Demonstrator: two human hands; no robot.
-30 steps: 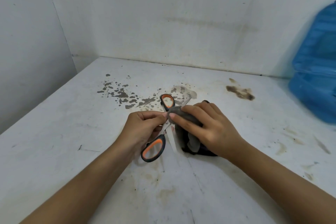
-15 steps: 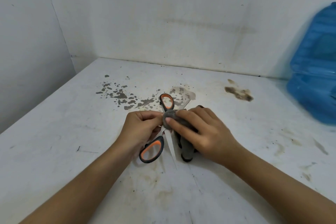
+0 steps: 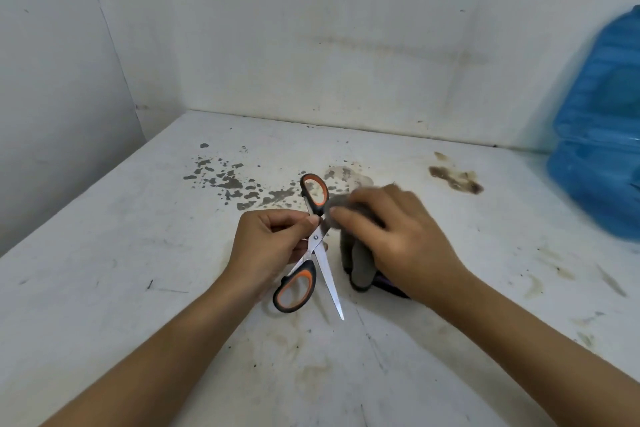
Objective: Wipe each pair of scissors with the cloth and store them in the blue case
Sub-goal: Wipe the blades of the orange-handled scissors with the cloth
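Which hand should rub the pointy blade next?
Probably the right hand: it already holds the grey cloth against the open orange-and-black-handled scissors. The left hand is busy pinching them near the pivot.

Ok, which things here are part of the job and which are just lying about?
Part of the job:
- scissors, open, held in the left hand
- cloth, in the right hand, pressed on a blade
- blue case, at the right edge

Just there:
- dark stains on the table
- brown smear near the wall
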